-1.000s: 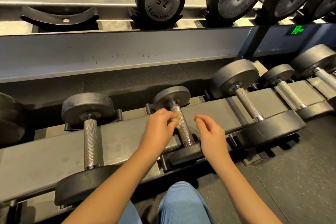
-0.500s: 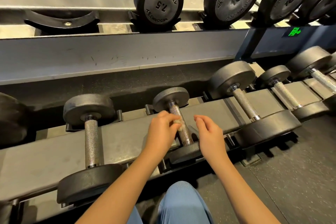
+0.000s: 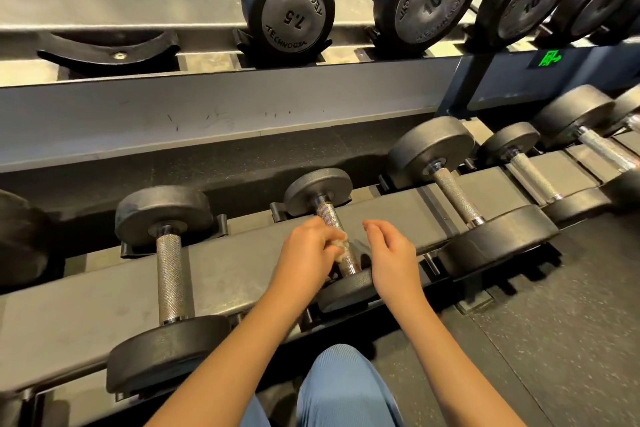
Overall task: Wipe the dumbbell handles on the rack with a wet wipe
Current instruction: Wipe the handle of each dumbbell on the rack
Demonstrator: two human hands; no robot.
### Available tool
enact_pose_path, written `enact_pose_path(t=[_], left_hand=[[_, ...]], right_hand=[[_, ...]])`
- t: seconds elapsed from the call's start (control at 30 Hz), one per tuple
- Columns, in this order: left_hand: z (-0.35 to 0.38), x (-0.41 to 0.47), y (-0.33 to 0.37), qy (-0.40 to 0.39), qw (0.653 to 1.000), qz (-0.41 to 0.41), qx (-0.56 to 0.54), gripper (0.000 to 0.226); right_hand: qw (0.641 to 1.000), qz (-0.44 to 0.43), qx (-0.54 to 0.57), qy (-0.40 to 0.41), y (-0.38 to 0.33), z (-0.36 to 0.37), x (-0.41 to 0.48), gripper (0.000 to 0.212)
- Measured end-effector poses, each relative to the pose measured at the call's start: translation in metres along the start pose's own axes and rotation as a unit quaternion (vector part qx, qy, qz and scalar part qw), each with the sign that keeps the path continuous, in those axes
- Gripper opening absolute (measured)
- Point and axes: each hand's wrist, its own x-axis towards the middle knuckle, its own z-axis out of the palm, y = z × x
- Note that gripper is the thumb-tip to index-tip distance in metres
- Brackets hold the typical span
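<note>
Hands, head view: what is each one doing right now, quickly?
Left hand: holds the wipe against the handle.
Right hand: open, fingers loosely curled, holding nothing.

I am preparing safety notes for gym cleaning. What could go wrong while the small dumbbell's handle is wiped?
1. The left hand pinches a small crumpled whitish wipe against the knurled silver metal handle; the rough surface might shred it or scrape skin.
2. The right hand hovers empty close to the dark round front weight plate; if that plate rolls, the hand could be pinched.
</note>
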Motion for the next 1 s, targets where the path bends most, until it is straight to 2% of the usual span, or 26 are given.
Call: enact_pose_path(t=[0.2, 0.3, 0.4, 0.5, 0.6, 0.67, 0.73, 0.8, 0.9, 1.0], left_hand=[[-0.011, -0.003, 0.004, -0.102, 0.995, 0.008, 0.010, 0.022], [-0.015, -0.002, 0.007, -0.120, 0.992, -0.004, 0.031, 0.022], [-0.015, -0.001, 0.014, -0.092, 0.996, -0.005, 0.017, 0.022], [-0.013, 0.002, 0.027, -0.063, 0.997, -0.006, -0.033, 0.021], [0.001, 0.005, 0.043, -0.035, 0.997, 0.009, -0.068, 0.020], [0.013, 0.008, 0.054, -0.037, 0.995, 0.014, -0.087, 0.019], [0.028, 0.018, 0.063, -0.040, 0.995, 0.022, -0.086, 0.020], [0.040, 0.032, 0.070, -0.043, 0.996, 0.032, -0.066, 0.022], [0.061, 0.059, 0.083, -0.041, 0.995, 0.029, -0.083, 0.023], [0.086, 0.081, 0.095, -0.041, 0.994, 0.022, -0.102, 0.023]], right_hand=[[1.000, -0.004, -0.021, 0.001, -0.001, 0.001, 0.000, 0.029], [0.993, -0.053, -0.101, -0.016, -0.003, -0.011, -0.002, 0.030], [0.969, -0.106, -0.224, 0.003, -0.001, -0.044, 0.001, 0.031], [0.932, -0.131, -0.331, 0.072, 0.008, -0.093, 0.013, 0.027], [0.884, -0.106, -0.438, 0.124, 0.022, -0.143, 0.029, 0.037], [0.900, -0.050, -0.429, 0.066, 0.030, -0.168, 0.039, 0.057], [0.920, -0.033, -0.390, -0.006, 0.034, -0.184, 0.051, 0.076], [0.932, -0.029, -0.359, -0.037, 0.032, -0.189, 0.061, 0.082], [0.940, -0.027, -0.339, -0.022, 0.031, -0.189, 0.070, 0.087], [0.937, -0.047, -0.346, 0.010, 0.038, -0.185, 0.070, 0.077]])
